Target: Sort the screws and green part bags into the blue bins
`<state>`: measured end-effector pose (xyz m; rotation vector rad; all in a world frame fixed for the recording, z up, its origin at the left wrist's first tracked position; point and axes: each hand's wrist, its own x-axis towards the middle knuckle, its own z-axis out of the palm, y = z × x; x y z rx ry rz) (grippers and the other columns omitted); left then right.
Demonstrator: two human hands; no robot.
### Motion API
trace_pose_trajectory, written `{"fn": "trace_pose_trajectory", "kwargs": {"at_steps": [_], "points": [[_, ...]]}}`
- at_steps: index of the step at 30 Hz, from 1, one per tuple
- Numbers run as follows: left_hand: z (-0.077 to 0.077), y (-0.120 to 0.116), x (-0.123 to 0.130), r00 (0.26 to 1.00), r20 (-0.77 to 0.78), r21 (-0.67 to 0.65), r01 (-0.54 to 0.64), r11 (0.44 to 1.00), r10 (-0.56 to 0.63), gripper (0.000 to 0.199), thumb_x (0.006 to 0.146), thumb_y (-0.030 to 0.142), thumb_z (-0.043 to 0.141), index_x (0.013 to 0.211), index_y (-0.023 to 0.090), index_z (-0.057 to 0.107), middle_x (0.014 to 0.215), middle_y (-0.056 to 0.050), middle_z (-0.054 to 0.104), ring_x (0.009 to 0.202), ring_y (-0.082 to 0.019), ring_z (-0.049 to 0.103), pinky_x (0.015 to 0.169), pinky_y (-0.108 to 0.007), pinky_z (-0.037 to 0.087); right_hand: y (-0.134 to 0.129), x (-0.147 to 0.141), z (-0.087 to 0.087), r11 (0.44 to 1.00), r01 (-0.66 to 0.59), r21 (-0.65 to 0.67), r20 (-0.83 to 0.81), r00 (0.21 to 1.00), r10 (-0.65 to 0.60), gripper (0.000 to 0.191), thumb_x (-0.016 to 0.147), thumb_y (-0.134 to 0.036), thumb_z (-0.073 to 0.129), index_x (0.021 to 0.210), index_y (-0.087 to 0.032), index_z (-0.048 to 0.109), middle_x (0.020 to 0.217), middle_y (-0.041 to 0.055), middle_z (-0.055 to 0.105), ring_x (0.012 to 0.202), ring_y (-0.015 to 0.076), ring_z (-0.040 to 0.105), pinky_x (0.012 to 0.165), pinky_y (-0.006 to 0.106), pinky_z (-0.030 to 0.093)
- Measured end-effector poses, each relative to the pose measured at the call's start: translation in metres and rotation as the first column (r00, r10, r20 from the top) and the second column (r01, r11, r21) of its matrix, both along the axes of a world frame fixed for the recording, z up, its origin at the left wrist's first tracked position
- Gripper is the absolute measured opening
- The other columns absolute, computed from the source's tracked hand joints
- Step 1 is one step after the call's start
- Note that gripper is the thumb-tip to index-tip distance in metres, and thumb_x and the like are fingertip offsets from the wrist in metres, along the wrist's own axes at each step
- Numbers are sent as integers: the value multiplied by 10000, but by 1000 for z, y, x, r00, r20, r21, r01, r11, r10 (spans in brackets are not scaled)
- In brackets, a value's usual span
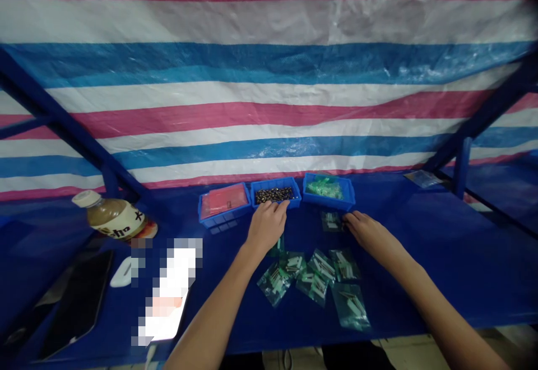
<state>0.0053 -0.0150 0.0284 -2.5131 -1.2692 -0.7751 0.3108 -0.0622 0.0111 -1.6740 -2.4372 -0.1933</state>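
My left hand (267, 225) is at the front rim of the middle blue bin (276, 204), which holds many small dark and brassy metal pieces. Its fingers are bent and slightly apart, with nothing visible in them. My right hand (365, 229) rests on the table, fingertips pressed together at the right edge of a small clear bag (331, 222). A tiny dark thing shows at those fingertips, too small to name. Nearer to me lie several filled clear bags, among them one bag (351, 306) with white and metal pieces inside. Another bag (277, 246) is partly hidden by my left wrist.
A blue bin (204, 220) with red packets stands left, and a blue bin (349, 204) with green-tinted plastic bags right. Further left are a drink bottle (120, 221), a white case (121, 273), a dark tablet (79, 303) and a bright-screened phone (170, 297). Striped sheeting (269, 95) hangs behind.
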Motion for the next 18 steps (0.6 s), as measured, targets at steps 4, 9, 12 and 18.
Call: {"fn": "trace_pose_trajectory", "kwargs": {"at_steps": [4, 9, 12, 18], "points": [[-1, 0, 0, 1000, -1, -4, -2, 1000, 2, 320, 963, 168, 432, 1232, 169, 606, 854, -63, 698, 863, -213, 614, 816, -366, 497, 2, 7, 0, 997, -50, -59, -130, 991, 42, 183, 992, -232, 384, 999, -200, 564, 889, 71, 587, 794, 203, 592, 735, 332, 480], [-4, -1, 2, 1000, 12, -6, -10, 1000, 10, 321, 962, 173, 436, 1238, 171, 599, 828, -58, 695, 837, -209, 620, 808, -363, 499, -1, 13, -3, 997, -70, 13, -233, 970, 71, 179, 995, -266, 394, 990, -202, 561, 1006, 102, 573, 881, 212, 578, 819, 356, 489], [-4, -1, 3, 1000, 20, -5, -7, 1000, 7, 316, 958, 171, 446, 1232, 172, 604, 821, -56, 692, 836, -214, 618, 800, -368, 496, -6, 12, -1, 997, -68, 30, -257, 964, 73, 169, 994, -251, 402, 977, -199, 562, 955, 94, 606, 863, 217, 578, 801, 367, 493], [-3, -2, 2, 1000, 12, 19, -14, 1000, 14, 308, 960, 186, 451, 1222, 169, 610, 827, -64, 696, 836, -220, 605, 789, -371, 486, -11, 0, 5, 987, -154, 38, -208, 965, 158, 255, 995, -272, 417, 1160, -221, 605, 1021, 94, 638, 901, 225, 592, 825, 385, 508]]}}
